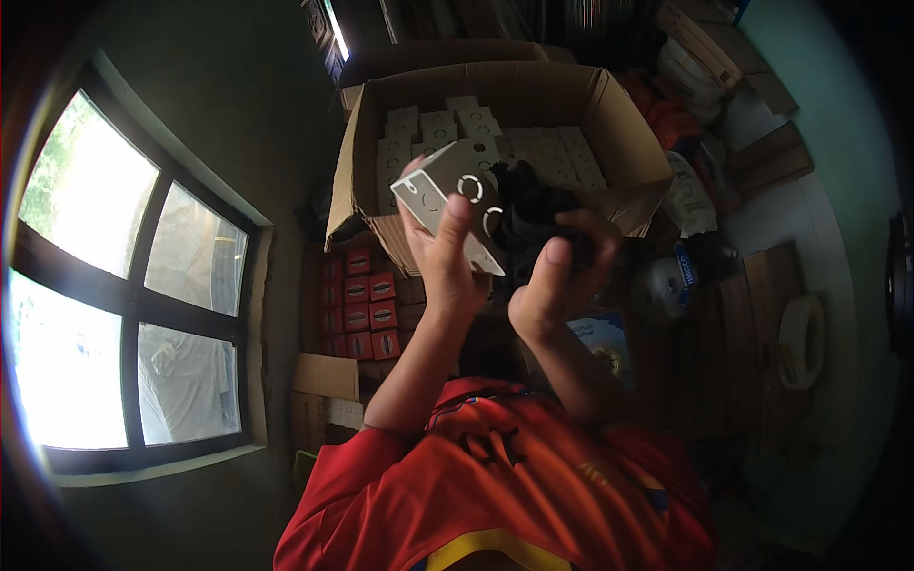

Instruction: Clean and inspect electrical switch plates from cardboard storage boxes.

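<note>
My left hand (446,252) grips a pale metal electrical box (433,197) with round knockouts, its thumb lying along one face. The box is tilted and held up in front of a large open carton. My right hand (562,271) is closed round a bunched black cloth (533,214), which lies against the right side of the metal box. The cloth hides part of that side. Behind both hands, the cardboard carton (624,157) holds several rows of similar pale boxes (552,152) with round knockouts.
Small red boxes (357,317) are stacked below the carton on the left. A cardboard flap (326,376) juts out near them. A four-pane window (143,276) fills the left wall. At right are a clear container with a blue label (671,281), a white ring-shaped coil (802,341) and cardboard pieces (773,157).
</note>
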The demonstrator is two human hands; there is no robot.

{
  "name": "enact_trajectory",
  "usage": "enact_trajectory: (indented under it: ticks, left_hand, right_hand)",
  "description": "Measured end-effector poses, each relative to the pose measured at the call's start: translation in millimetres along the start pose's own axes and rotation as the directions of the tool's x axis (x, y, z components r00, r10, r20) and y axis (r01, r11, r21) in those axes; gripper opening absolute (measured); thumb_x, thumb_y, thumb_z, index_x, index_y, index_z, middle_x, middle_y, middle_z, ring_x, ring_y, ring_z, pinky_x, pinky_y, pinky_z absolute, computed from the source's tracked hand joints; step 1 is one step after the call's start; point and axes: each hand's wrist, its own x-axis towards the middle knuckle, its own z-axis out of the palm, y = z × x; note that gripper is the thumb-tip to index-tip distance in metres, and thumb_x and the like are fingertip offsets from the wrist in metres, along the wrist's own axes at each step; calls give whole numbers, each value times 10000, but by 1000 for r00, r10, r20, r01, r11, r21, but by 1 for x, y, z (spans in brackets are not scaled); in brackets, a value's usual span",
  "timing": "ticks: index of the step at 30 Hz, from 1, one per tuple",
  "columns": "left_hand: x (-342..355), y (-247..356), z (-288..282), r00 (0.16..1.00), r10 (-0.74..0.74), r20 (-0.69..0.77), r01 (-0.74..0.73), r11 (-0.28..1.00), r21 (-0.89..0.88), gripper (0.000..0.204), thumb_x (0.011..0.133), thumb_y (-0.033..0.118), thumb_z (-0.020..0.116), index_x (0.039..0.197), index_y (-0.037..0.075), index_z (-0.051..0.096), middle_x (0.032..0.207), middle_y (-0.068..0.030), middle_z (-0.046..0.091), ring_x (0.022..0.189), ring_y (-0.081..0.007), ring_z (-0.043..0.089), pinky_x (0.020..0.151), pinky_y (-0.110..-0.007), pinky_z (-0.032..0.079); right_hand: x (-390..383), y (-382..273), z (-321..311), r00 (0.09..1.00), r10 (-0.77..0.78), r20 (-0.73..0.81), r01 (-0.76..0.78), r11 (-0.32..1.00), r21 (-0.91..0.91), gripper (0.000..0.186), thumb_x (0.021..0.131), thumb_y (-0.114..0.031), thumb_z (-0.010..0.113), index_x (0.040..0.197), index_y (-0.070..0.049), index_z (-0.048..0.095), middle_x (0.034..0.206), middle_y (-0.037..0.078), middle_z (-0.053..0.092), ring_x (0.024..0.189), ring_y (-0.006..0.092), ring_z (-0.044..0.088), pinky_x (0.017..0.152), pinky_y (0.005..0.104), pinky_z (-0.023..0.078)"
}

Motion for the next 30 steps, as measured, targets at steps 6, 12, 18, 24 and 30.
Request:
enact_trajectory:
  ticks: [6, 12, 18, 24, 30]
  left_hand:
    - [-9, -5, 13, 965, -139, -223, 101, 980, -172, 681, 981, 399, 587, 1535, 61, 379, 1383, -123, 530, 1258, -239, 562, 1034, -392, 489]
    - [-7, 16, 12, 966, -180, -186, 126, 954, -271, 609, 985, 336, 544, 1536, 123, 395, 1346, -104, 563, 1198, -250, 602, 1016, -424, 511]
    - [-7, 8, 8, 864, -436, -254, 335, 872, -356, 541, 972, 508, 427, 1321, 119, 567, 1192, -62, 645, 1126, -243, 635, 926, -434, 539]
    - [6, 3, -16, 960, -275, 59, 274, 866, -419, 598, 1071, 573, 351, 1357, 89, 557, 1231, -105, 656, 1072, -244, 675, 919, -387, 565]
    - [8, 4, -11, 971, -220, 98, 241, 885, -397, 692, 1100, 636, 287, 1539, 127, 449, 1356, -108, 594, 1163, -241, 637, 1014, -395, 541]
  right_hand:
    - [6, -2, 13, 988, 56, -145, -58, 998, -12, 410, 1037, -397, 591, 1199, -23, 552, 1216, 141, 577, 1072, 212, 579, 971, 355, 474]
    - [5, 5, 10, 984, 1, -180, 10, 998, 56, 459, 1048, -418, 593, 1222, -2, 507, 1232, 181, 563, 1078, 237, 582, 964, 360, 486]
    - [0, 19, 12, 983, -125, -132, 122, 992, -31, 540, 1043, -459, 601, 1232, 31, 475, 1185, 186, 573, 1040, 241, 589, 931, 360, 503]
    - [-10, 18, -1, 920, -385, 79, 393, 903, -173, 409, 890, -253, 763, 1177, -53, 552, 1167, 184, 562, 1040, 323, 585, 915, 432, 490]
    - [6, 0, -7, 797, -507, 328, 576, 801, -162, 270, 706, -298, 874, 915, -229, 719, 1084, 93, 558, 960, 288, 579, 821, 452, 479]
